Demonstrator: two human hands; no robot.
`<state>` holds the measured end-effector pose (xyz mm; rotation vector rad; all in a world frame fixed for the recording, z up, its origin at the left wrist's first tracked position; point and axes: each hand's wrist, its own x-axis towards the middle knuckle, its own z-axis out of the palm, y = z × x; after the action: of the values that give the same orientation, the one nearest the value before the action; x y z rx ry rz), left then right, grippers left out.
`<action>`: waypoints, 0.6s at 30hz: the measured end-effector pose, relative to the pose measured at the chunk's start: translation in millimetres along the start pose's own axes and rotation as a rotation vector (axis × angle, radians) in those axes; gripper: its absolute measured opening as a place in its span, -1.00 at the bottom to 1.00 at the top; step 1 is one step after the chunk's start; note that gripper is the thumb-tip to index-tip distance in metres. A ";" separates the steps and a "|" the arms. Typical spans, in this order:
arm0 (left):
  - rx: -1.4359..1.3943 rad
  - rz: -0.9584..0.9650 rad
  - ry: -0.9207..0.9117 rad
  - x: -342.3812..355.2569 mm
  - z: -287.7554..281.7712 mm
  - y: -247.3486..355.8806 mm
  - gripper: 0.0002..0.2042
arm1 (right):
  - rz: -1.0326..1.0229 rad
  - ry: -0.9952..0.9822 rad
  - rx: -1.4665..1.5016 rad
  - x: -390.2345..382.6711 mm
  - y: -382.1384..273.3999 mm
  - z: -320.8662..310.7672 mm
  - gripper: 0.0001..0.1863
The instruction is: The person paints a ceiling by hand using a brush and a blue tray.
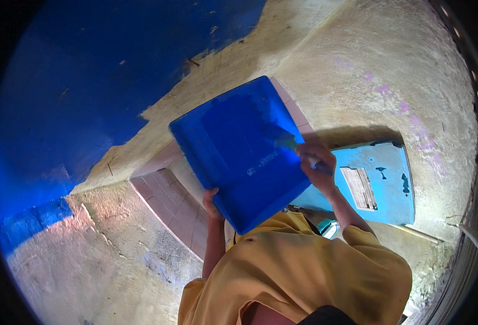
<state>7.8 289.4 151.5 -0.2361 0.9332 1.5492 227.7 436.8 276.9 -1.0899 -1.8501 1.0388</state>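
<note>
A blue paint tray (228,157) is held tilted in front of my body. My left hand (213,202) grips its lower left edge, with fingers at the rim. My right hand (317,162) is closed on the handle of a paintbrush (285,140), whose bristles are over the tray's right half, near or on its blue-coated inside. The bristles are blurred, so whether they touch it is hard to tell.
A wall with blue paint (87,70) over bare plaster (358,65) surrounds me. Pink tiles (168,211) edge the corner below. A light blue panel (391,187) with a rectangular grille stands at right. A small green-and-white object (330,229) lies beside my right arm.
</note>
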 end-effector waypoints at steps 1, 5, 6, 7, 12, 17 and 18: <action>-0.020 -0.012 -0.012 0.0 0.1 -1.1 -0.40 | -0.093 -0.107 -0.063 -4.0 -4.6 -1.7 -0.78; -0.099 -0.038 -0.042 4.6 -11.2 -10.4 -0.48 | -0.144 -0.216 -0.165 -14.1 -13.8 -9.5 -0.70; -0.151 -0.013 -0.119 6.3 -14.3 -14.1 -0.51 | -0.181 -0.158 -0.117 -14.6 -13.1 -12.1 -0.70; -0.028 0.002 0.024 7.0 -17.4 -15.2 -0.54 | -0.134 -0.093 -0.172 -14.1 -10.6 -13.4 -0.74; -0.019 0.127 -0.056 1.6 -2.5 -14.2 -0.54 | 0.476 0.175 0.347 -0.2 18.2 -19.3 -0.90; -0.055 0.052 -0.029 -11.6 20.7 -4.8 -0.44 | 0.697 0.267 0.841 21.7 38.6 -43.8 -0.72; 0.021 0.048 0.047 -10.5 18.7 -2.9 -0.44 | 0.749 0.236 0.966 25.3 41.8 -46.1 -0.72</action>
<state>19.6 293.9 169.1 -0.2378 0.9977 1.5835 271.9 485.3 262.6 -1.1866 -0.5312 1.8397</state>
